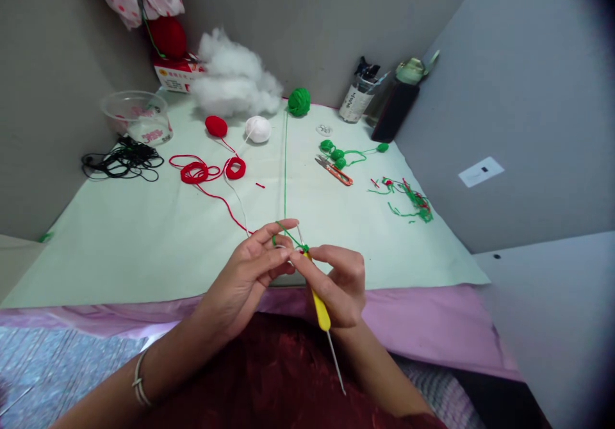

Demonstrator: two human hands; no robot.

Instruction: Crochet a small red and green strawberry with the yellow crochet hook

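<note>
My right hand [336, 282] is closed around a yellow-handled crochet hook [321, 310], whose metal shaft sticks out at both ends. Green yarn [285, 173] runs from a green ball [298, 102] at the back of the table to my left hand [254, 259]. There it passes over the raised index finger and onto the hook, where a small green loop sits. Thumb and fingers of the left hand pinch something small at the hook, with white yarn by it; the fingers mostly hide this piece. Red and white yarn strands lead under the left hand.
Small red [216, 126] and white yarn balls [258, 129] lie before white stuffing [235, 77]. Orange-handled thread snips [335, 170] lie near small green crocheted balls [338, 155]. Yarn scraps [413, 202], a dark bottle [396, 105], a pen cup [357, 99], black cord [122, 159] and a plastic tub [139, 118] stand around.
</note>
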